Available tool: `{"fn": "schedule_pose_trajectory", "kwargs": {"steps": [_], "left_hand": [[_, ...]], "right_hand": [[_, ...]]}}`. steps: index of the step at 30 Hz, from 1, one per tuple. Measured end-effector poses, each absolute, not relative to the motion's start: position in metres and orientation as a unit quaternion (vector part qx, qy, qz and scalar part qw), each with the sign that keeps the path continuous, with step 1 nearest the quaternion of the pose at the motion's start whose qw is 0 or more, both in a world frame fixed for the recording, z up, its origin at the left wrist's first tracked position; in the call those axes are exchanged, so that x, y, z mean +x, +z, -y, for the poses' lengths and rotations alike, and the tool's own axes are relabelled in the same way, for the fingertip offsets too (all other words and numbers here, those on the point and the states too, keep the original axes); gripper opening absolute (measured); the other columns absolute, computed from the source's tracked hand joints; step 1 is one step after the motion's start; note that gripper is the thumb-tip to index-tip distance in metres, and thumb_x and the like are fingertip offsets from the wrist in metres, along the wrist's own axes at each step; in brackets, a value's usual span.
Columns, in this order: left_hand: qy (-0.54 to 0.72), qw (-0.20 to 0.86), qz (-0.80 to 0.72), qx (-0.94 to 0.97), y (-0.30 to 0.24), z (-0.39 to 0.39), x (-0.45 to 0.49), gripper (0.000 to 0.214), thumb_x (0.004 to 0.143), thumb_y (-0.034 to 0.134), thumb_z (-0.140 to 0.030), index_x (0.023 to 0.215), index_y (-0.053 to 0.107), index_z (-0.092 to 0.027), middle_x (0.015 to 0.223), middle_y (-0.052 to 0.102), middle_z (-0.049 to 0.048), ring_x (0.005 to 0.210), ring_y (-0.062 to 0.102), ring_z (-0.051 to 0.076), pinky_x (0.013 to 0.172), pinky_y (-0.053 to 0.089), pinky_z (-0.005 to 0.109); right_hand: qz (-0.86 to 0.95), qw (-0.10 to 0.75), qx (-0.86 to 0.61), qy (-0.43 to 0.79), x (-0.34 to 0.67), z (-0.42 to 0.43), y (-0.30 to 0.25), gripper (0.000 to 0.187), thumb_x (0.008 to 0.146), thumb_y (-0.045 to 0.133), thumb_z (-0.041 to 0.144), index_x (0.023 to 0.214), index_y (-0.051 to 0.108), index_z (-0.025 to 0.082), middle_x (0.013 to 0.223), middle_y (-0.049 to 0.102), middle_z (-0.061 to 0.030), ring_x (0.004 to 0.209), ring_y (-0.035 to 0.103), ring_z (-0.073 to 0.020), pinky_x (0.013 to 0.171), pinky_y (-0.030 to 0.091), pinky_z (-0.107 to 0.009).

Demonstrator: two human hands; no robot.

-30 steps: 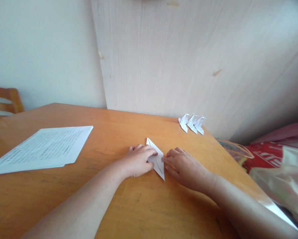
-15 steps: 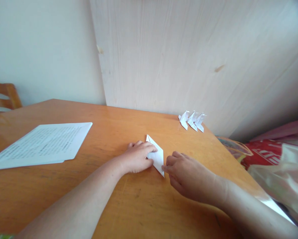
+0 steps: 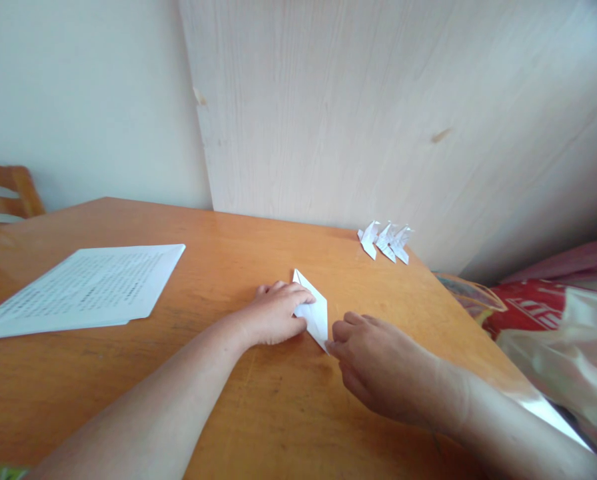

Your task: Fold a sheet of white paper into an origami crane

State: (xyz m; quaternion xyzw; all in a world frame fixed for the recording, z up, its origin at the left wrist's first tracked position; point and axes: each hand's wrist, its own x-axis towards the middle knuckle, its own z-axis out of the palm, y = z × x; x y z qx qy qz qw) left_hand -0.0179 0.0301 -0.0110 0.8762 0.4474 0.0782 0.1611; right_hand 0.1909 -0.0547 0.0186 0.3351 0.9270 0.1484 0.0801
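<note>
A white sheet of folded paper [image 3: 317,312], shaped like a slim slanted diamond, lies on the wooden table in front of me. My left hand [image 3: 281,313] holds it down from the left, forefinger across its face and thumb at its left edge. At the paper's near lower tip is my right hand [image 3: 373,357], its fingers curled and the fingertips closed at that corner. The fingertips partly hide the tip.
Three folded paper birds [image 3: 384,241] stand in a row at the table's far right edge, near a pale wooden panel [image 3: 328,113]. Printed sheets [image 3: 88,287] lie on the left. Beyond the right edge are a red bag [image 3: 528,307] and whitish plastic [image 3: 568,353].
My right hand has slid slightly down along the paper's right edge toward its near tip. My left hand and the paper have stayed in place.
</note>
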Motion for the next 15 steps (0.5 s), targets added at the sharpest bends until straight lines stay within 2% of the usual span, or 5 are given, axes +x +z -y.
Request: {"fn": "schedule_pose_trajectory", "kwargs": {"steps": [4,7,9,12,15], "left_hand": [[0.076,0.163,-0.449,0.875,-0.011,-0.030,-0.017,0.050,0.082,0.052,-0.030,0.131,0.055,-0.037,0.148,0.052,-0.0042,0.132,0.045,0.028,0.104,0.034,0.046],[0.071,0.162,-0.448,0.876,-0.010,-0.030,-0.018,0.050,0.083,0.051,-0.031,0.132,0.055,-0.037,0.148,0.052,-0.0039,0.132,0.045,0.028,0.105,0.034,0.046],[0.071,0.161,-0.447,0.877,-0.010,-0.030,-0.018,0.049,0.084,0.051,-0.031,0.132,0.054,-0.038,0.148,0.052,-0.0043,0.132,0.044,0.028,0.104,0.034,0.047],[0.068,0.162,-0.449,0.876,-0.010,-0.029,-0.017,0.048,0.084,0.051,-0.031,0.131,0.054,-0.038,0.147,0.052,-0.0048,0.132,0.044,0.028,0.104,0.034,0.046],[0.076,0.162,-0.449,0.876,-0.010,-0.028,-0.017,0.043,0.086,0.050,-0.032,0.128,0.056,-0.037,0.144,0.055,-0.0039,0.130,0.046,0.028,0.104,0.035,0.045]], "right_hand": [[-0.933,0.118,0.309,0.142,0.188,0.058,0.025,0.016,0.084,0.059,0.014,0.082,0.074,0.019,0.079,0.067,-0.0118,0.074,0.056,-0.0262,0.061,0.039,-0.039],[-0.927,0.097,0.354,0.077,0.186,0.059,0.035,0.017,0.086,0.058,0.014,0.085,0.074,0.019,0.082,0.069,-0.0113,0.075,0.059,-0.0256,0.063,0.041,-0.038],[-0.916,0.070,0.394,0.014,0.186,0.058,0.042,0.016,0.086,0.058,0.015,0.081,0.072,0.020,0.082,0.070,-0.0094,0.075,0.061,-0.0239,0.066,0.043,-0.036],[-0.897,-0.007,0.439,-0.060,0.188,0.050,0.043,0.016,0.086,0.056,0.015,0.077,0.069,0.021,0.080,0.070,-0.0059,0.075,0.062,-0.0205,0.070,0.045,-0.033],[-0.887,-0.144,0.426,-0.111,0.192,0.033,0.027,0.023,0.092,0.049,0.015,0.086,0.070,0.021,0.086,0.071,-0.0032,0.081,0.064,-0.0179,0.075,0.046,-0.030]]}}
